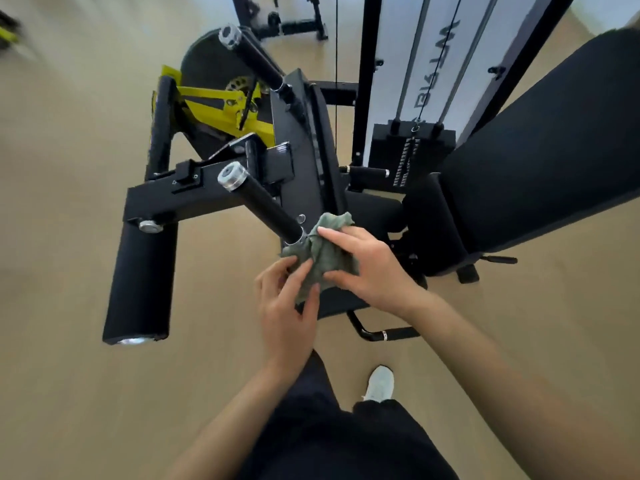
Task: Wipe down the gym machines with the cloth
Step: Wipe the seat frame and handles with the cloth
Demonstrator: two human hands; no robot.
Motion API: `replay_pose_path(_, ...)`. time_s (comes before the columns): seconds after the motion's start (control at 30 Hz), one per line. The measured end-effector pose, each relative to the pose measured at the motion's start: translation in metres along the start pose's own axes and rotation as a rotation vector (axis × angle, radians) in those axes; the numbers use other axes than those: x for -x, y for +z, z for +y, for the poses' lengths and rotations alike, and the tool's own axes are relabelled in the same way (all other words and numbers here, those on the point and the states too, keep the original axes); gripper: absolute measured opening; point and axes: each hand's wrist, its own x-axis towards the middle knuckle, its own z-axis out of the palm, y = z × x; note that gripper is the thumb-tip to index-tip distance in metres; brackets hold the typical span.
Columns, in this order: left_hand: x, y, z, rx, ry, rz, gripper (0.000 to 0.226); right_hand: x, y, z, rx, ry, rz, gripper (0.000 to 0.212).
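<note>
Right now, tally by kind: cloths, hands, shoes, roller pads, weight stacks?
cloth: 1
hands: 2, the left hand and the right hand, both gripping the cloth
shoe: 1
roller pad: 1
weight stack: 1
Total: 6

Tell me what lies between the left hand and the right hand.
Head view: the crumpled green cloth lies between them; the left hand pinches its lower part and the right hand grips its right side.

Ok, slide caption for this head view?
The left hand and right hand hold a green cloth at the base of the machine's black handle.
</note>
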Motion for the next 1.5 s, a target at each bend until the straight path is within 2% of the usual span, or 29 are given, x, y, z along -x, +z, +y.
replay_pose_path(0.17,-0.003,0.012,0.014,-0.165,0.075,0.072,0.036,-0.022,-0.024,0.013,-0.037,-0.064,-0.226,0.075)
replay_pose_path(0.33,-0.009,0.02,0.027,-0.291,0.17,0.056,0.036,-0.052,-0.041,0.024,-0.111,-0.089,-0.302,0.062)
replay_pose_path(0.53,-0.034,0.024,0.063,-0.503,0.097,-0.121,0.036,-0.09,-0.051,0.028,-0.109,-0.083,-0.315,0.056)
replay_pose_path(0.7,-0.074,0.03,0.085,-0.75,0.004,-0.37,0.061,-0.126,-0.06,0.033,-0.085,-0.105,-0.269,0.052)
replay_pose_path(0.87,-0.105,0.045,0.088,-0.834,-0.058,-0.464,0.063,-0.156,-0.066,0.041,-0.08,-0.124,-0.258,0.051)
replay_pose_path(1.03,-0.133,0.058,0.086,-0.819,-0.184,-0.35,0.062,-0.186,-0.073,0.059,-0.042,-0.222,-0.278,0.054)
replay_pose_path(1.27,-0.171,0.082,0.077,-0.736,-0.348,-0.131,0.063,-0.235,-0.091,0.081,0.088,-0.4,-0.387,0.058)
replay_pose_path(1.5,-0.207,0.093,0.069,-0.746,-0.406,-0.048,0.07,-0.286,-0.103,0.087,0.188,-0.545,-0.434,0.058)
